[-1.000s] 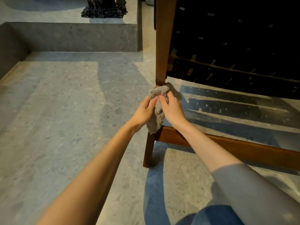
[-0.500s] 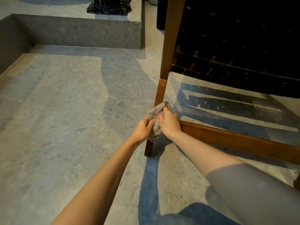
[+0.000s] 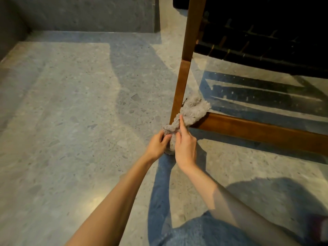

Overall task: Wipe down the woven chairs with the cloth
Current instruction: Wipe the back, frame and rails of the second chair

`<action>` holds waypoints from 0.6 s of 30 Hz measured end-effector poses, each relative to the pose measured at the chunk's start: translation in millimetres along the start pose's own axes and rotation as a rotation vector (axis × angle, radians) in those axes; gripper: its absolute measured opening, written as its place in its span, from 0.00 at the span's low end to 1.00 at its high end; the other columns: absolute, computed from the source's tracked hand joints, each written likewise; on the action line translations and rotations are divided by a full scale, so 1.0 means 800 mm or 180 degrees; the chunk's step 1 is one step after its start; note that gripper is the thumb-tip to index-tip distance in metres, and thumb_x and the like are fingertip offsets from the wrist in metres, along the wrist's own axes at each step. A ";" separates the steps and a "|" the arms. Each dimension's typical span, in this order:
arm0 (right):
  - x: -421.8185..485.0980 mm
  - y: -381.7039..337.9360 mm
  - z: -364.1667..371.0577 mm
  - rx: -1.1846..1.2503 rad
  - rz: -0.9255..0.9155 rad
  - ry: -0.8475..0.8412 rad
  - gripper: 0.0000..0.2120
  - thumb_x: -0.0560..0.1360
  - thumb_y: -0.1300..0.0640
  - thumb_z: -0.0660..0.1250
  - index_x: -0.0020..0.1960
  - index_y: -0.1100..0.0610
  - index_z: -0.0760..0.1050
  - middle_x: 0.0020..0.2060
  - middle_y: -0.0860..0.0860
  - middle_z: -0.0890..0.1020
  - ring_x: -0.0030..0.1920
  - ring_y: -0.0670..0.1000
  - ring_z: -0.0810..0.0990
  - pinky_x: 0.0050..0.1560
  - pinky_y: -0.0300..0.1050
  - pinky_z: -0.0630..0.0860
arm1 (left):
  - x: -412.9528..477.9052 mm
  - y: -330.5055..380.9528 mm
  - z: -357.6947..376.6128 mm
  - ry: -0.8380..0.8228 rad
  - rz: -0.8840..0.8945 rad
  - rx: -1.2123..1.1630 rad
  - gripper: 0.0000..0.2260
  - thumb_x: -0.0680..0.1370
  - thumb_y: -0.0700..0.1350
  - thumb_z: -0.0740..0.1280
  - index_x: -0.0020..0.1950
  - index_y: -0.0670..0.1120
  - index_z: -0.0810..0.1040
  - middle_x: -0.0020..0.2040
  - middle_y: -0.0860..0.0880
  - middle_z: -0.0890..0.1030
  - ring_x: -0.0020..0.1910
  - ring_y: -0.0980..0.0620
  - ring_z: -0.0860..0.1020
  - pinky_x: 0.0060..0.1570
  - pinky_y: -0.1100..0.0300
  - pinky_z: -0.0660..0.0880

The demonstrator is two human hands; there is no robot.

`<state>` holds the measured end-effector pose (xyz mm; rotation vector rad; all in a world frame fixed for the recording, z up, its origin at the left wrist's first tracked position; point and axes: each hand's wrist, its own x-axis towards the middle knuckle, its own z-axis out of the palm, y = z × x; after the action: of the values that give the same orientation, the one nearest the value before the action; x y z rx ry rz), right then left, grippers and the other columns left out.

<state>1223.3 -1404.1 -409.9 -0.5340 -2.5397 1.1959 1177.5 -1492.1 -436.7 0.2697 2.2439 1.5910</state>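
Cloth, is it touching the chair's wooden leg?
Touching. The head view shows the cloth bunched right against the chair leg, covering its lower part, with the left hand and right hand gripping it.

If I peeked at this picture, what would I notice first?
Your eye goes to the fluffy grey cloth bunched against the bottom of the wooden chair leg, where the low side rail joins it. Both hands hold it there: the left hand grips its lower end and the right hand presses it with one finger stretched out. Up on the right is the dark woven seat.
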 end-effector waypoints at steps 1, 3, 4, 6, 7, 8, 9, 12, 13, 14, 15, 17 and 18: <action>-0.009 0.006 0.004 0.0017 0.0049 -0.0061 0.26 0.80 0.62 0.58 0.76 0.48 0.56 0.52 0.61 0.81 0.48 0.57 0.80 0.44 0.45 0.73 | -0.005 -0.007 0.001 0.0006 -0.0066 0.0067 0.11 0.81 0.39 0.60 0.41 0.51 0.72 0.35 0.57 0.74 0.34 0.62 0.72 0.33 0.73 0.68; -0.027 0.021 0.012 0.0029 0.0190 -0.0167 0.25 0.81 0.61 0.58 0.75 0.49 0.59 0.55 0.60 0.81 0.50 0.56 0.80 0.46 0.40 0.72 | -0.018 -0.021 0.004 -0.0052 -0.0175 0.0233 0.11 0.80 0.39 0.61 0.39 0.51 0.71 0.34 0.55 0.74 0.32 0.62 0.72 0.31 0.73 0.68; -0.034 0.029 0.016 0.0026 0.0289 -0.0232 0.24 0.81 0.61 0.58 0.75 0.51 0.60 0.57 0.58 0.80 0.53 0.55 0.80 0.47 0.36 0.71 | -0.025 -0.029 0.006 -0.0094 -0.0190 0.0309 0.09 0.80 0.38 0.62 0.41 0.49 0.73 0.36 0.54 0.76 0.33 0.62 0.73 0.33 0.74 0.69; -0.048 0.043 0.018 0.0075 0.0447 -0.0428 0.23 0.80 0.61 0.59 0.75 0.53 0.62 0.61 0.56 0.79 0.58 0.53 0.79 0.54 0.35 0.70 | -0.040 -0.042 0.010 0.0003 -0.0187 0.0508 0.03 0.78 0.39 0.65 0.46 0.44 0.77 0.41 0.49 0.80 0.38 0.56 0.78 0.38 0.70 0.74; -0.053 0.047 0.016 0.0115 0.0443 -0.0500 0.24 0.80 0.62 0.60 0.74 0.54 0.62 0.61 0.56 0.79 0.59 0.53 0.79 0.57 0.37 0.70 | -0.047 -0.044 0.011 0.0187 -0.0184 0.0601 0.03 0.78 0.40 0.66 0.48 0.42 0.79 0.42 0.47 0.82 0.40 0.52 0.80 0.41 0.62 0.77; -0.056 0.049 0.012 0.0138 0.0377 -0.0492 0.25 0.79 0.63 0.61 0.74 0.53 0.62 0.61 0.57 0.79 0.58 0.53 0.79 0.58 0.39 0.71 | -0.054 -0.043 0.012 0.0446 -0.0159 0.0635 0.04 0.77 0.41 0.67 0.48 0.42 0.81 0.42 0.46 0.83 0.41 0.49 0.80 0.43 0.56 0.78; -0.057 0.047 0.005 0.0140 0.0256 -0.0383 0.26 0.78 0.63 0.63 0.74 0.52 0.62 0.60 0.57 0.80 0.57 0.53 0.80 0.57 0.39 0.72 | -0.058 -0.038 0.013 0.0719 -0.0060 0.0611 0.04 0.77 0.41 0.67 0.49 0.43 0.81 0.42 0.46 0.83 0.42 0.48 0.80 0.43 0.54 0.78; -0.051 0.028 -0.022 0.0144 -0.0312 0.0410 0.29 0.74 0.64 0.69 0.72 0.54 0.66 0.61 0.58 0.79 0.56 0.54 0.79 0.57 0.29 0.67 | -0.063 -0.006 0.019 0.1336 0.0570 0.0420 0.09 0.75 0.38 0.69 0.54 0.46 0.80 0.48 0.51 0.81 0.46 0.53 0.79 0.44 0.65 0.76; -0.044 0.021 -0.033 0.0097 -0.0466 0.0765 0.28 0.73 0.63 0.71 0.72 0.55 0.68 0.60 0.59 0.79 0.55 0.55 0.80 0.56 0.29 0.68 | -0.060 0.009 0.023 0.1425 0.0769 0.0291 0.10 0.75 0.38 0.69 0.56 0.46 0.79 0.50 0.51 0.80 0.48 0.55 0.78 0.46 0.66 0.75; -0.032 0.015 -0.046 0.0011 -0.0521 0.1039 0.28 0.73 0.59 0.71 0.71 0.54 0.68 0.59 0.59 0.80 0.54 0.56 0.81 0.54 0.34 0.72 | -0.053 0.025 0.027 0.1490 0.0935 0.0155 0.12 0.75 0.38 0.69 0.58 0.47 0.77 0.52 0.51 0.79 0.50 0.56 0.78 0.49 0.65 0.75; -0.018 0.010 -0.060 -0.0095 -0.0470 0.1170 0.28 0.74 0.55 0.70 0.72 0.52 0.68 0.60 0.58 0.80 0.56 0.56 0.80 0.53 0.41 0.75 | -0.044 0.041 0.030 0.1546 0.1084 0.0058 0.14 0.75 0.38 0.69 0.60 0.47 0.75 0.55 0.51 0.78 0.53 0.56 0.77 0.52 0.65 0.74; 0.016 0.010 -0.086 -0.0511 -0.0273 0.1088 0.28 0.76 0.47 0.64 0.74 0.47 0.62 0.64 0.55 0.76 0.63 0.56 0.76 0.56 0.51 0.76 | -0.025 0.067 0.033 0.1502 0.1410 0.0101 0.17 0.76 0.38 0.69 0.64 0.46 0.72 0.61 0.50 0.75 0.60 0.56 0.74 0.60 0.62 0.72; 0.033 0.013 -0.096 -0.0858 -0.0226 0.0923 0.29 0.77 0.45 0.62 0.76 0.47 0.58 0.66 0.55 0.74 0.65 0.56 0.72 0.58 0.53 0.73 | -0.016 0.074 0.034 0.1336 0.1552 0.0284 0.19 0.76 0.37 0.68 0.67 0.43 0.71 0.64 0.48 0.73 0.64 0.54 0.72 0.64 0.60 0.70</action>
<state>1232.8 -1333.9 -368.0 -0.6216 -2.4539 0.6964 1196.7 -1453.3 -386.8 0.5939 2.7249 1.9354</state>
